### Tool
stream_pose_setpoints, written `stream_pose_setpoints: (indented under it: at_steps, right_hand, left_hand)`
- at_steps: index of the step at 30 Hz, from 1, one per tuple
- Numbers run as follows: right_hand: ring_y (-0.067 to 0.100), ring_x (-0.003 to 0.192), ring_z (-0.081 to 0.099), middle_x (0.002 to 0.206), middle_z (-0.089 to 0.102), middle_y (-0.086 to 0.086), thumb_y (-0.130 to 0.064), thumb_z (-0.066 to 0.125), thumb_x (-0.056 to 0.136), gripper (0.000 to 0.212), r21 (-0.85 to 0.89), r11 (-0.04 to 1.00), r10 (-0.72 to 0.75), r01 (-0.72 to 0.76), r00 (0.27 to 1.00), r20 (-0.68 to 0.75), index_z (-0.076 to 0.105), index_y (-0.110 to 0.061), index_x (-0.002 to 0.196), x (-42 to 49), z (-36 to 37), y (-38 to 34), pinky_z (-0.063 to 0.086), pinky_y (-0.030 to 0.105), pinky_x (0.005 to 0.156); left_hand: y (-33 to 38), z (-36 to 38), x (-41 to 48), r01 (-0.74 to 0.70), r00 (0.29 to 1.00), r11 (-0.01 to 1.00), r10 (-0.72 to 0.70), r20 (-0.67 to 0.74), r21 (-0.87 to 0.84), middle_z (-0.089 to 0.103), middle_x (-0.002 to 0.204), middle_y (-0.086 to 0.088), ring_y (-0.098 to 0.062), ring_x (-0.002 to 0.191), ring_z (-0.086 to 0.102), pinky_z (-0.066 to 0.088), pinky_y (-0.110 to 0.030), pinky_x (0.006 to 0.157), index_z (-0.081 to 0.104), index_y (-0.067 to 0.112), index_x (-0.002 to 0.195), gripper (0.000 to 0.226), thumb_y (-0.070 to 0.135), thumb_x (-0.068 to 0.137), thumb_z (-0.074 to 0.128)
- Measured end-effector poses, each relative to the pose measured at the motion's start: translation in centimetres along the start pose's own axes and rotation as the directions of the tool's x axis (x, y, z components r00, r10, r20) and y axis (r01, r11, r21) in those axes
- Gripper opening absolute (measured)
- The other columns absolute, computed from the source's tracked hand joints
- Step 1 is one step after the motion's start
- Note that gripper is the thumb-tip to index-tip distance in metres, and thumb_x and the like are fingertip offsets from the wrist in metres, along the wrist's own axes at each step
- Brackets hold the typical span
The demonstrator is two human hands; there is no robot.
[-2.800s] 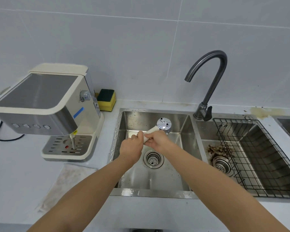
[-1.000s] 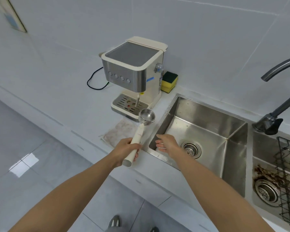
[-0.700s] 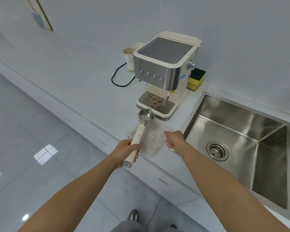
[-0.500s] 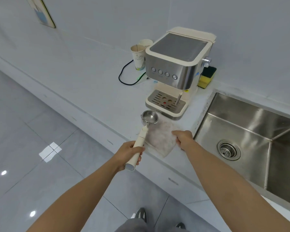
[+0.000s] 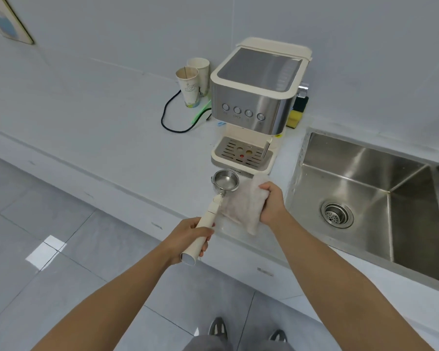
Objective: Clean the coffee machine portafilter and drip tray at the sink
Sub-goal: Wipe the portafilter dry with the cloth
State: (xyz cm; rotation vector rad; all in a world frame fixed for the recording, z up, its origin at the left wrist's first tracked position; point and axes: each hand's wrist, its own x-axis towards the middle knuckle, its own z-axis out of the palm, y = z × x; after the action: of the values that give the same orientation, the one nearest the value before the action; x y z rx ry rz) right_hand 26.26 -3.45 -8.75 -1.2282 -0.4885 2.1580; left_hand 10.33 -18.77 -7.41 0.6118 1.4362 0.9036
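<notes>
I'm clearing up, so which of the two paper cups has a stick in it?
The nearer paper cup, with the printed picture: a thin stick stands inside it. The farther cup behind it shows no stick.

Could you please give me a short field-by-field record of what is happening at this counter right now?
left hand: grips the cream handle of the portafilter, basket opening facing up
right hand: grips the top of a white cloth, just right of the basket
drip tray: seated in the coffee machine
sink: right of the machine, strainer in the drain
also on the counter: two paper cups left of the machine, sponge behind it
</notes>
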Motion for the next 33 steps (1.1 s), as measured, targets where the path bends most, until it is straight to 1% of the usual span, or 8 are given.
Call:
stream_pose_setpoints:
  at_steps: [6, 12, 19, 22, 25, 27, 31, 33]
  right_hand:
    - [0.026, 0.093, 0.059, 0.093, 0.068, 0.013, -0.046, 0.034, 0.090, 0.049, 0.216, 0.974, -0.106, 0.066, 0.978, 0.177, 0.061, -0.007, 0.105, -1.2, 1.6, -0.2, 0.041, 0.036, 0.095]
    - [0.024, 0.096, 0.058, 0.100, 0.065, 0.015, -0.068, 0.020, 0.087, 0.078, 0.164, 0.982, -0.132, 0.090, 0.954, 0.270, 0.063, -0.006, 0.106, -1.5, 1.8, -1.2, 0.039, 0.035, 0.096]
    - [0.023, 0.091, 0.057, 0.096, 0.061, 0.013, -0.055, 0.033, 0.092, 0.056, 0.048, 0.997, -0.057, 0.053, 0.994, 0.094, 0.056, -0.007, 0.109, -1.6, 1.5, -2.5, 0.041, 0.035, 0.096]
    - [0.021, 0.085, 0.059, 0.089, 0.067, 0.009, -0.046, 0.031, 0.094, 0.045, 0.014, 0.994, -0.110, 0.109, 0.983, 0.150, 0.057, -0.009, 0.102, -2.2, 1.2, -3.4, 0.042, 0.035, 0.097]
    - [0.034, 0.115, 0.054, 0.130, 0.055, 0.018, -0.047, 0.034, 0.094, 0.057, -0.202, 0.955, -0.220, 0.219, 0.975, 0.019, 0.047, -0.004, 0.130, -2.6, 0.7, -4.5, 0.037, 0.044, 0.104]
    - [0.031, 0.118, 0.052, 0.136, 0.050, 0.019, -0.047, 0.034, 0.094, 0.058, -0.258, 0.931, -0.256, 0.258, 0.966, 0.040, 0.048, -0.004, 0.130, -3.0, 0.5, -5.1, 0.042, 0.039, 0.095]
    - [0.011, 0.100, 0.053, 0.114, 0.058, -0.003, -0.048, 0.027, 0.096, 0.048, -0.353, 0.898, -0.218, 0.262, 0.963, 0.159, 0.059, -0.021, 0.120, -3.7, 1.2, -4.9, 0.044, 0.025, 0.078]
    - [0.008, 0.095, 0.056, 0.103, 0.062, -0.008, -0.043, 0.040, 0.093, 0.031, -0.449, 0.852, -0.240, 0.270, 0.963, 0.123, 0.067, -0.029, 0.099, -4.2, 1.8, -4.7, 0.047, 0.026, 0.075]
  left_hand:
    - [1.2, 1.2, -0.5, -0.010, 0.984, 0.998, 0.021, 0.174, -0.065, 0.054, 0.057, 0.000, -0.013, 0.039, 0.047, 0.041, -0.021, 0.040, 0.060, 0.007, 0.099, 0.028, 0.032, 0.093, 0.050]
    - [1.3, 2.8, -1.0, 0.028, 0.956, 0.989, 0.016, 0.292, -0.148, 0.054, 0.059, 0.000, -0.011, 0.037, 0.046, 0.039, -0.018, 0.039, 0.061, 0.008, 0.099, 0.034, 0.039, 0.089, 0.051]
    - [1.6, 3.9, -0.7, 0.016, 0.976, 0.995, 0.006, 0.220, -0.099, 0.055, 0.058, -0.001, -0.011, 0.037, 0.046, 0.039, -0.019, 0.039, 0.060, 0.006, 0.097, 0.030, 0.034, 0.093, 0.050]
    - [1.8, 4.1, -0.3, -0.018, 0.996, 0.998, 0.024, 0.089, -0.061, 0.055, 0.057, -0.002, -0.013, 0.038, 0.048, 0.041, -0.020, 0.039, 0.058, 0.006, 0.093, 0.025, 0.030, 0.092, 0.054]
    - [1.9, 3.7, 0.1, -0.055, 0.997, 0.997, 0.052, -0.052, -0.047, 0.054, 0.060, -0.005, -0.014, 0.037, 0.049, 0.042, -0.021, 0.038, 0.057, 0.005, 0.091, 0.023, 0.028, 0.091, 0.055]
    - [2.1, 3.5, 0.3, -0.080, 0.993, 0.997, 0.078, -0.089, -0.017, 0.054, 0.062, -0.007, -0.014, 0.036, 0.050, 0.042, -0.022, 0.038, 0.055, 0.004, 0.092, 0.023, 0.027, 0.091, 0.056]
    - [2.7, 4.5, 0.6, -0.124, 0.990, 0.989, 0.129, -0.058, 0.075, 0.055, 0.062, -0.006, -0.015, 0.038, 0.051, 0.044, -0.023, 0.039, 0.053, 0.006, 0.086, 0.021, 0.026, 0.091, 0.056]
    - [2.6, 5.2, 0.7, -0.139, 0.989, 0.986, 0.143, -0.036, 0.096, 0.054, 0.062, -0.007, -0.015, 0.038, 0.051, 0.044, -0.024, 0.040, 0.051, 0.008, 0.081, 0.021, 0.025, 0.091, 0.056]
